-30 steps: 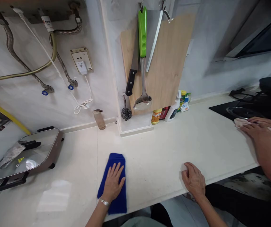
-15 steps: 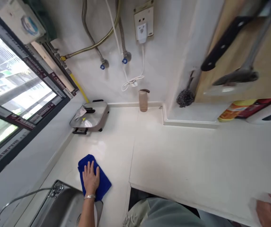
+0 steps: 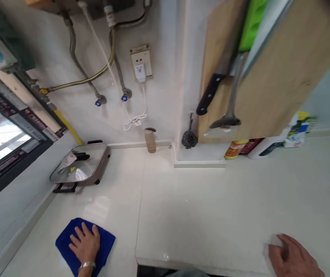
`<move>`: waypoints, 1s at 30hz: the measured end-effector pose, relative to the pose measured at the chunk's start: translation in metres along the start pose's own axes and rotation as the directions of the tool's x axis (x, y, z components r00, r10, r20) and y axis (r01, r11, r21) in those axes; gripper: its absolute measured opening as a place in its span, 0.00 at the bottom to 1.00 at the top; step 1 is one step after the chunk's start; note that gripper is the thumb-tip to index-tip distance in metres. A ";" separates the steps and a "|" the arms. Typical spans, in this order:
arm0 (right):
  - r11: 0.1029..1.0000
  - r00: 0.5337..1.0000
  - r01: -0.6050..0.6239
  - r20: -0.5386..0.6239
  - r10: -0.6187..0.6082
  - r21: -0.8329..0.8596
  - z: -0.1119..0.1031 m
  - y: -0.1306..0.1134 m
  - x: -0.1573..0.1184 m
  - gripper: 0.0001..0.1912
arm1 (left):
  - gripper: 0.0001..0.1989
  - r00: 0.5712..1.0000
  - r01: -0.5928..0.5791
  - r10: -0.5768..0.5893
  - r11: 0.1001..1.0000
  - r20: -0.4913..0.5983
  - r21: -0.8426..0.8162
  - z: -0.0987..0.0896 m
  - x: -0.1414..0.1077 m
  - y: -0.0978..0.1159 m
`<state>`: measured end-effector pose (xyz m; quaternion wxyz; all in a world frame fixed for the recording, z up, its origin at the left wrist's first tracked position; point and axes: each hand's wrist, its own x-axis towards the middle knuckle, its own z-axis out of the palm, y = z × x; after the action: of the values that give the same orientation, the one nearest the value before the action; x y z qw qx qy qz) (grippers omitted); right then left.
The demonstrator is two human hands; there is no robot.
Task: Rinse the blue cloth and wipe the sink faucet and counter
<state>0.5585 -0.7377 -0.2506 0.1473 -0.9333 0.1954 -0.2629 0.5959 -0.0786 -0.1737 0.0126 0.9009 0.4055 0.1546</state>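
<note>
We identify the premises as a kitchen, on this evidence: a wooden cutting board [image 3: 274,84], a black-handled knife [image 3: 210,94], a ladle [image 3: 234,90] and a wire scourer [image 3: 189,139] hanging at the wall [image 3: 165,100], a lidded pan [image 3: 94,163] on the pale counter [image 3: 225,207], and metal hoses [image 3: 72,44] running to blue-handled valves [image 3: 124,97]

Left hand [image 3: 86,246] flat on blue cloth [image 3: 105,241] — right hand [image 3: 296,257] loosely curled over counter [image 3: 216,215] — 1 lidded pan [image 3: 91,169] beyond.
</note>
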 end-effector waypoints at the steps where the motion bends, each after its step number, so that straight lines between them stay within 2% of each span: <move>1: 1.000 1.000 -0.019 0.001 0.019 -0.004 -0.001 -0.005 0.001 0.25 | 0.34 0.998 -0.065 0.065 0.998 -0.022 0.014 0.006 -0.007 0.014; 3: 0.999 0.999 -0.053 0.008 0.053 -0.006 -0.002 -0.008 0.003 0.23 | 0.33 0.979 -0.191 0.193 0.981 -0.060 0.036 0.017 -0.022 0.046; 6: 0.997 0.997 -0.074 0.001 0.074 0.029 0.004 -0.004 0.005 0.23 | 0.32 0.919 -0.377 0.380 0.925 -0.103 0.048 0.031 -0.041 0.097; 9: 0.995 0.997 -0.069 -0.019 0.071 0.075 0.014 0.004 0.005 0.22 | 0.31 0.832 -0.539 0.535 0.842 -0.148 0.016 0.044 -0.055 0.146; 14: 0.994 0.996 -0.072 -0.045 0.076 0.084 0.027 0.013 0.006 0.23 | 0.28 0.674 -0.730 0.689 0.677 -0.268 -0.095 0.064 -0.078 0.222; 17: 0.994 0.994 -0.082 -0.073 0.087 0.073 0.027 0.012 0.007 0.23 | 0.26 0.571 -0.818 0.769 0.562 -0.289 -0.121 0.069 -0.105 0.265; 19: 0.994 0.993 -0.078 -0.086 0.084 0.071 0.024 0.009 0.008 0.23 | 0.27 0.514 -0.858 0.813 0.491 -0.275 -0.151 0.068 -0.127 0.286; 21: 0.994 0.991 -0.079 -0.100 0.086 0.070 0.021 0.005 0.009 0.23 | 0.29 0.460 -0.886 0.848 0.421 -0.265 -0.191 0.068 -0.146 0.298; 24: 0.994 0.990 -0.073 -0.116 0.082 0.077 0.020 0.003 0.009 0.23 | 0.33 0.393 -0.913 0.875 0.336 -0.283 -0.231 0.070 -0.160 0.300; 28: 0.995 0.991 -0.066 -0.107 0.074 0.079 0.023 0.006 0.008 0.22 | 0.35 0.324 -0.930 0.900 0.247 -0.293 -0.272 0.072 -0.153 0.287; 30: 0.996 0.992 -0.058 -0.103 0.066 0.070 0.024 0.008 0.007 0.23 | 0.35 0.308 -0.927 0.913 0.225 -0.269 -0.301 0.069 -0.142 0.281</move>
<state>0.5745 -0.7431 -0.2701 0.1760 -0.9061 0.2229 -0.3135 0.7316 -0.3647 -0.2359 0.0969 0.9378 -0.2438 0.2272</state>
